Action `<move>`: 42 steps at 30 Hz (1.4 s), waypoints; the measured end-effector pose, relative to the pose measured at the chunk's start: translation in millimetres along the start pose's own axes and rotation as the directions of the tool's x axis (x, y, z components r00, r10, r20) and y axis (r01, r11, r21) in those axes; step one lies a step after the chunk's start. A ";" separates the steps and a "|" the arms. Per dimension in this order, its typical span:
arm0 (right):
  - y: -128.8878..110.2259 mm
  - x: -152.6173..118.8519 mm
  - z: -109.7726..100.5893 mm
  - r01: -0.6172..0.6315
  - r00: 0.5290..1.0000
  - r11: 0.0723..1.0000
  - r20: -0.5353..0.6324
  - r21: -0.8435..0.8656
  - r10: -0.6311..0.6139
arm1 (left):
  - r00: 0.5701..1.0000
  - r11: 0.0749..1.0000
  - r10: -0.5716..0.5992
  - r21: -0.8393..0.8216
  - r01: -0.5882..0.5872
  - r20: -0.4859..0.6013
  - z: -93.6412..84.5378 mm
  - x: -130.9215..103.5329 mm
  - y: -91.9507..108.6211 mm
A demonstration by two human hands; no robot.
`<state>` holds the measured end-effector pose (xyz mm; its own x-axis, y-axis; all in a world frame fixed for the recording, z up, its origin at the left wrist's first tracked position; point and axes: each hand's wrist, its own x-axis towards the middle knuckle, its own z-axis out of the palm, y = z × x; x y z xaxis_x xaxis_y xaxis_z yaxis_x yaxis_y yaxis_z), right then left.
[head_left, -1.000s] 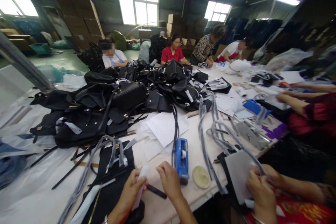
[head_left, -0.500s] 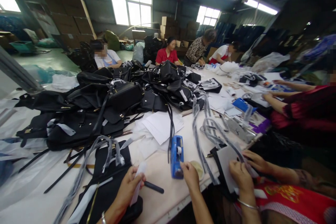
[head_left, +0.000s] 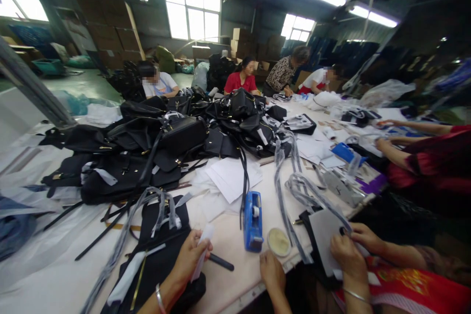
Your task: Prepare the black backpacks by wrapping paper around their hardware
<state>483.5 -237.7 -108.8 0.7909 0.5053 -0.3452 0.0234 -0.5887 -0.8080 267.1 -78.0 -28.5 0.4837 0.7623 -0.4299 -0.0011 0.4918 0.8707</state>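
Observation:
My left hand [head_left: 192, 254] is closed, pinching a white wrapping strip [head_left: 203, 249] around a black strap [head_left: 222, 262] whose end sticks out to the right. Below that hand lies a black bag [head_left: 158, 250] with a gold zip and handles in cloudy wrapping. My right hand [head_left: 272, 271] is curled at the table edge. Its fingertips are hidden, so I cannot make out what they hold. Just above it stands a blue tape dispenser [head_left: 253, 223], and beside it a round dish of pale yellowish stuff [head_left: 278, 243].
Black bags [head_left: 172, 142] are heaped across the table, with white paper sheets [head_left: 233, 179] in front. Wrapped straps [head_left: 281, 191] lie right of the dispenser. A co-worker's hands [head_left: 349, 250] work on a bag close at my right; other people sit or stand around.
My right hand has drawn back from the tape dispenser towards the table edge, uncovering the round dish. My left hand keeps its hold on the strap. The view has shifted slightly left.

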 end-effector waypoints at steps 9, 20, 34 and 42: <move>-121.2 -43.3 50.2 0.426 0.762 0.881 0.443 0.206 -0.472 | 0.999 0.999 0.042 0.025 -0.043 0.011 0.3 3.8 -6.1; -140.1 -30.6 75.9 0.521 0.642 0.823 0.531 0.226 -0.553 | 0.982 0.987 0.004 -0.157 0.027 0.191 -14.2 -0.3 5.6; -101.4 -13.3 112.8 0.024 0.670 0.884 0.648 0.467 -0.361 | 0.972 0.921 -0.113 -0.345 0.180 0.204 -22.0 6.8 3.0; -131.9 -10.7 106.9 0.258 0.700 0.936 0.622 0.238 -0.351 | 0.999 1.000 -0.013 -0.028 0.015 0.038 -3.5 13.8 -15.6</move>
<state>406.5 -98.0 -49.6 0.1654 0.9528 -0.2545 0.0802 -0.2702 -0.9594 270.8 -73.7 -48.9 0.5168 0.7390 -0.4322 -0.0183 0.5142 0.8574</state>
